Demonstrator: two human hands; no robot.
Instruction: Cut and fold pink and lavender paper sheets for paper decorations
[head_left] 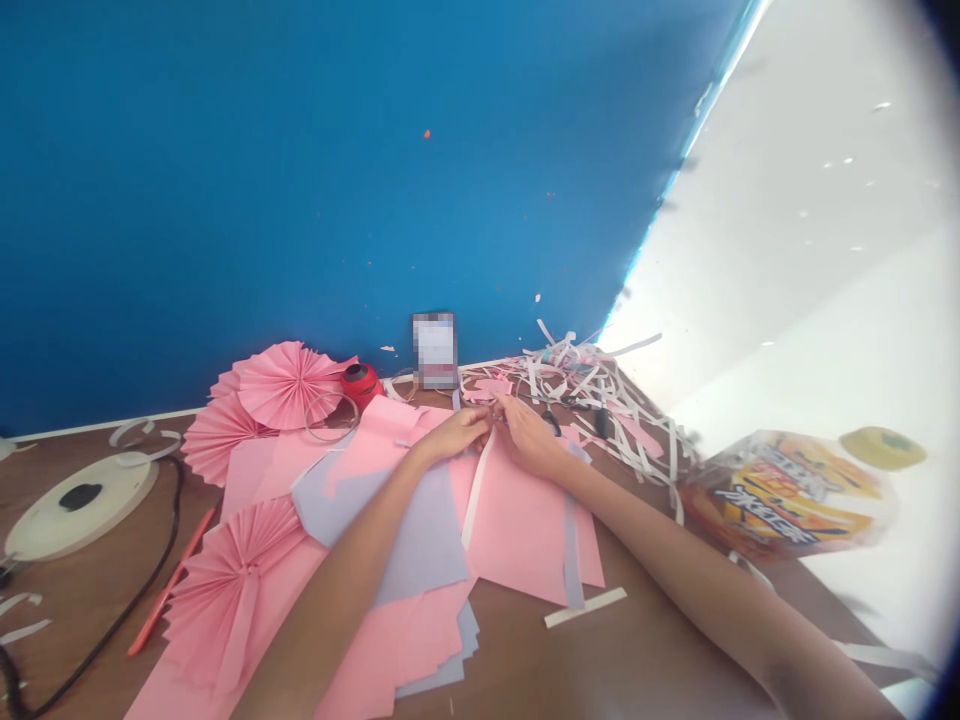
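Note:
My left hand [459, 433] and my right hand [525, 436] meet over the pink paper sheets, fingers pinched close together. Between them a narrow white paper strip [476, 490] hangs down, its upper end at my fingertips. Beneath my hands lies a pink sheet [517, 530], with a lilac sheet [420, 550] to its left under my left forearm. A small pink paper piece [491, 387] sits just beyond my fingers. Exactly how the fingertips grip the strip is too small to make out.
Pleated pink paper fans [292, 385] stand at the left, near a red round object [361, 383]. A phone [435, 350] leans on the blue wall. Paper strips [577, 370] heap at the back right beside a large plastic jar [795, 495]. A dark cable [169, 540] crosses the left side.

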